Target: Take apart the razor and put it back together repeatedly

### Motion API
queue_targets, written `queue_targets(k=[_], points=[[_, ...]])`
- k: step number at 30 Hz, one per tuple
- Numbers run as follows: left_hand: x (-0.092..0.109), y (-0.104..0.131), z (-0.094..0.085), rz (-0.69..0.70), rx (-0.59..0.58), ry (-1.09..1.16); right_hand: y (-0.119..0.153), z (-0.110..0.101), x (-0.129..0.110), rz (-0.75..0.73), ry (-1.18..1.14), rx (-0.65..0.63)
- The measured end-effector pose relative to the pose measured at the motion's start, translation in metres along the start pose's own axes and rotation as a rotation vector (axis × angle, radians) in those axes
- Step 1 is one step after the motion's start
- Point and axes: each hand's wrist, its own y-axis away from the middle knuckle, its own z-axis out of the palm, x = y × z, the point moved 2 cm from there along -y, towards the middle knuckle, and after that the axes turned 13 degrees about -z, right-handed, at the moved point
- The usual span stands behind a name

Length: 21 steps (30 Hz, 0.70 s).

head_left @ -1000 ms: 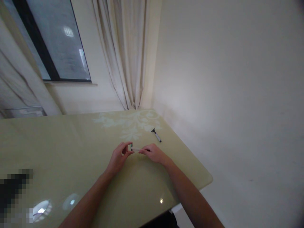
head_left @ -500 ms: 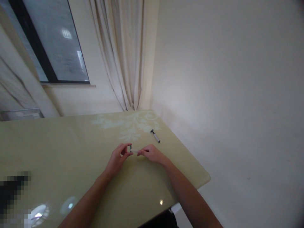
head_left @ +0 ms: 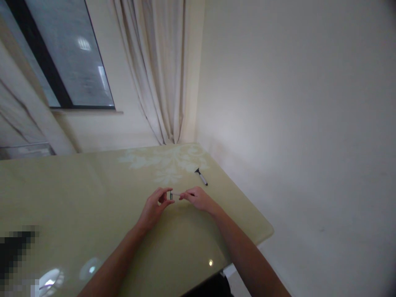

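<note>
Between the thumb and index finger of my left hand (head_left: 156, 207) is a small, narrow, dark green piece (head_left: 171, 195), held upright by its two ends. It resembles a razor head, but is too small to tell for sure. My right hand (head_left: 196, 198) pinches a thin white stick (head_left: 176, 194). The stick points left, and its tip meets the upper part of the green piece; whether it has a brush or cotton end cannot be made out. Beyond my right hand, a razor (head_left: 201, 176) with a black head and pale handle lies on the table.
The glossy pale green table (head_left: 102, 198) has a white floral pattern at its far corner. Its right edge runs along a plain wall (head_left: 293, 123). Curtains (head_left: 161, 74) and a window stand behind. A blurred dark shape (head_left: 15, 251) is at the lower left.
The white stick's tip has shifted slightly upward along the green piece, and the stick tilts differently. Both hands stay in nearly the same place; the razor has not moved.
</note>
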Motion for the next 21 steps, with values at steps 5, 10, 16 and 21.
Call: queue_targets(k=[5,10,16,21], points=[[-0.0008,0.0003,-0.0026,0.008,0.036,-0.013,0.0006,0.0025,-0.0017,0.018,-0.003,-0.043],[0.0004,0.0006,-0.0029,0.01,0.039,-0.009,0.0005,0.0015,-0.0056,-0.017,0.013,-0.038],[0.0022,0.0016,-0.0005,0.012,0.029,-0.008,0.0008,-0.0016,-0.0061,-0.005,0.057,0.016],[0.006,0.0025,-0.0014,0.024,0.038,0.001,0.0005,-0.0005,-0.0098,-0.039,0.064,0.029]])
